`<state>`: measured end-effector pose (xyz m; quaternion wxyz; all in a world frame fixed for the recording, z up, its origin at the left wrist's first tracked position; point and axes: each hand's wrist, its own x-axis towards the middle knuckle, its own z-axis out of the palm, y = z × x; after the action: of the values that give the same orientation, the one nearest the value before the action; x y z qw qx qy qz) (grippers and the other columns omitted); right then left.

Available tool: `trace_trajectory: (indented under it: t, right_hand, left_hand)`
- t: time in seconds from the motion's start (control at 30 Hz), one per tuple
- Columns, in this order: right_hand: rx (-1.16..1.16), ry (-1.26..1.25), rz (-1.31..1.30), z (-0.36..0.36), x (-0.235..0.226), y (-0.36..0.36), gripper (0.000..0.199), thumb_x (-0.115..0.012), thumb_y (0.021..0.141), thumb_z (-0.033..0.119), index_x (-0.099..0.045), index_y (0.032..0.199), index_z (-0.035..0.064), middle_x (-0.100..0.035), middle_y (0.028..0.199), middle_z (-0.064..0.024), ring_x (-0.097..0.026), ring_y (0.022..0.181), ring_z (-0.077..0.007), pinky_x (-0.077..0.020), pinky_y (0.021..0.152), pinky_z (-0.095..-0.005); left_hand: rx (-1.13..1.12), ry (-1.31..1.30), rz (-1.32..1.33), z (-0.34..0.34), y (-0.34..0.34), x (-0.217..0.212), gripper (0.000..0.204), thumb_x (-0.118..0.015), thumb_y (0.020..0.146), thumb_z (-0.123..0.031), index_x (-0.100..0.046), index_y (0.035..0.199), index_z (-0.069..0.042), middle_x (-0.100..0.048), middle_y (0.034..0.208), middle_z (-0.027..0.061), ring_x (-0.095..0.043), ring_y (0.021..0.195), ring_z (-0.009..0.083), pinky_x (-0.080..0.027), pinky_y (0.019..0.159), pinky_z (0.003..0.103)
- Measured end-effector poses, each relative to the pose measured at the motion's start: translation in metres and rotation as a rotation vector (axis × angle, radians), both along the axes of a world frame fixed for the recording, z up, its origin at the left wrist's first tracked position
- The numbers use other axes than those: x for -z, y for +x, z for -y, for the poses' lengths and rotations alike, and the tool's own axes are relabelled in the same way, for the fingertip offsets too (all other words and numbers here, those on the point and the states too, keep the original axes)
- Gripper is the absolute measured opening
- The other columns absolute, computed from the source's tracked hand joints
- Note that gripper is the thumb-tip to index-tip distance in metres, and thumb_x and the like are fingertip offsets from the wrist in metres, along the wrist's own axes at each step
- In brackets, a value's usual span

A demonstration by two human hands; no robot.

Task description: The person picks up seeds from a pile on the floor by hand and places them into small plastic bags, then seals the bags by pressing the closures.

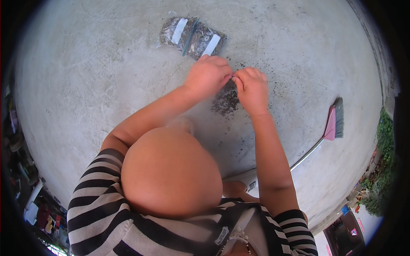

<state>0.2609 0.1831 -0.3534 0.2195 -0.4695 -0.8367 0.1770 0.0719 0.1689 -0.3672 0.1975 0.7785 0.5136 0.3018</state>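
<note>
My left hand (208, 77) and my right hand (252, 88) meet fingertip to fingertip above the concrete floor. Both are closed in a pinch, and whatever sits between the fingers is too small or hidden to make out. Below and between them lies a loose heap of small dark bits (225, 103), with more scattered around it. Just beyond my left hand, two clear plastic bags lie side by side: the left bag (170, 30) and the right bag (200, 42). Each is filled with dark bits and carries a white label.
A broom (329, 124) with a pink head and grey bristles lies on the concrete floor (106, 64) to the right. My bare knee (171, 170) fills the lower middle. Green plants (384, 145) stand at the right rim, and assorted clutter (36, 209) lines the lower left.
</note>
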Motion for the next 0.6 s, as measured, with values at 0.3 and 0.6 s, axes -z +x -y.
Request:
trace_trajectory:
  t: [0.3, 0.6]
  right_hand:
    - [0.065, -0.013, -0.003, 0.001, 0.004, 0.004, 0.008, -0.075, 0.082, 0.013, -0.068, 0.085, 0.0130, -0.061, 0.085, -0.0030, -0.060, 0.088, -0.0264, -0.0424, 0.080, -0.0398]
    - [0.030, 0.096, -0.005, -0.002, 0.004, -0.008, 0.008, -0.073, 0.082, 0.011, -0.066, 0.085, 0.0130, -0.059, 0.083, -0.0027, -0.059, 0.086, -0.0259, -0.0426, 0.079, -0.0390]
  left_hand:
    - [-0.078, 0.011, -0.044, 0.004, -0.010, 0.000, 0.008, -0.074, 0.080, -0.010, -0.069, 0.086, -0.013, -0.063, 0.085, 0.0011, -0.062, 0.088, 0.0237, -0.044, 0.082, 0.038]
    - [-0.090, 0.026, 0.031, 0.004, -0.010, -0.003, 0.008, -0.074, 0.082, -0.007, -0.070, 0.087, -0.011, -0.065, 0.087, 0.0019, -0.062, 0.089, 0.0251, -0.045, 0.081, 0.038]
